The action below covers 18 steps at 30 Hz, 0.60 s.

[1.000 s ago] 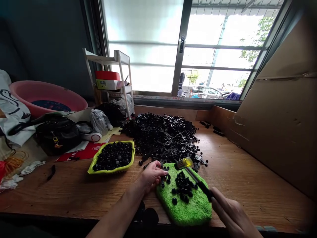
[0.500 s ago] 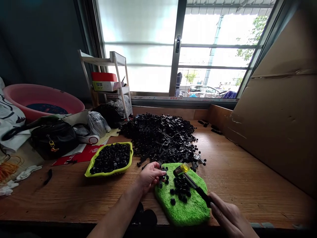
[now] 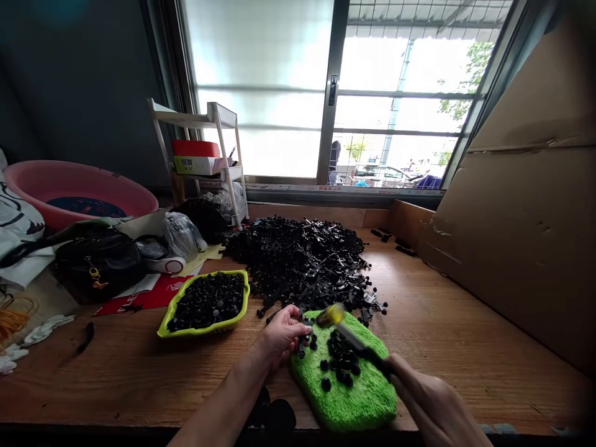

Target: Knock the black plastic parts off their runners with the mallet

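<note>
My left hand (image 3: pixel 279 335) pinches a small black plastic part (image 3: pixel 303 329) at the left edge of a green fuzzy cloth (image 3: pixel 347 388). My right hand (image 3: pixel 431 406) grips the black handle of a small yellow-headed mallet (image 3: pixel 331 315), whose blurred head hangs just right of the held part. Several loose black caps (image 3: pixel 339 361) lie on the cloth. Behind it spreads a big heap of black plastic pieces (image 3: pixel 302 257).
A yellow-green tray (image 3: pixel 173 309) full of black caps sits left of the cloth. Farther left are a black bag (image 3: pixel 97 264), a pink basin (image 3: pixel 69 192) and a white shelf rack (image 3: pixel 205 155). A cardboard wall (image 3: pixel 526 236) bounds the right side of the wooden table (image 3: pixel 465 347).
The mallet head has swung left and down toward the part in my left hand and is now motion-blurred. The left hand stays almost in place.
</note>
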Motion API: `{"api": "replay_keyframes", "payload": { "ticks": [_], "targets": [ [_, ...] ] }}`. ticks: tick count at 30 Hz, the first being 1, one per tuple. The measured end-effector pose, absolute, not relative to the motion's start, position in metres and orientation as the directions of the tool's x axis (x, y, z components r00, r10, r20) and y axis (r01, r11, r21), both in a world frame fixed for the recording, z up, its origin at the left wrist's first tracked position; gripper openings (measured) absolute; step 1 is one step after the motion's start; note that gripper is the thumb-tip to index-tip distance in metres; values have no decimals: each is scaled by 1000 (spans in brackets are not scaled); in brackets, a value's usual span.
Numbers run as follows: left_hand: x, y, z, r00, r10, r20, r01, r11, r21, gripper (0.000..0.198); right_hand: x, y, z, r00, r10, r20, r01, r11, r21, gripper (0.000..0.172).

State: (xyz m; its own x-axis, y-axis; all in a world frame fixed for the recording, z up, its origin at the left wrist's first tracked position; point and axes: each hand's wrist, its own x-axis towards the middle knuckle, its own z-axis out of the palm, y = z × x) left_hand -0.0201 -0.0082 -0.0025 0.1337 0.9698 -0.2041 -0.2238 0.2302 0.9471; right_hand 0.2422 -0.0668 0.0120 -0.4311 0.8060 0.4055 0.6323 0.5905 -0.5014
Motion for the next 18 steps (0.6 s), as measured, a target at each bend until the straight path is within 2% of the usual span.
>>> {"api": "replay_keyframes", "payload": {
  "ticks": [2,6,7,9,13,18],
  "targets": [
    [-20,-8,-3,132,970,-201,-228,228,947,41,243,-68,11,-411,808,422,616,588,-525,37],
    [-20,-9,-3,115,972,-207,-221,228,948,41,241,-66,6,-484,817,315,703,577,-416,37],
    [-20,-9,-3,109,972,-207,-217,227,949,41,241,-67,7,-467,824,322,704,566,-428,37],
    [-20,-10,-3,104,973,-205,-211,223,952,42,241,-71,12,-405,831,381,655,555,-513,39],
    [-22,-10,-2,99,973,-208,-201,224,954,45,245,-80,28,-344,834,431,429,548,-719,36],
    [-24,-11,-1,82,969,-232,-194,244,950,46,249,-85,31,-332,852,405,333,508,-794,35]
  ]
}}
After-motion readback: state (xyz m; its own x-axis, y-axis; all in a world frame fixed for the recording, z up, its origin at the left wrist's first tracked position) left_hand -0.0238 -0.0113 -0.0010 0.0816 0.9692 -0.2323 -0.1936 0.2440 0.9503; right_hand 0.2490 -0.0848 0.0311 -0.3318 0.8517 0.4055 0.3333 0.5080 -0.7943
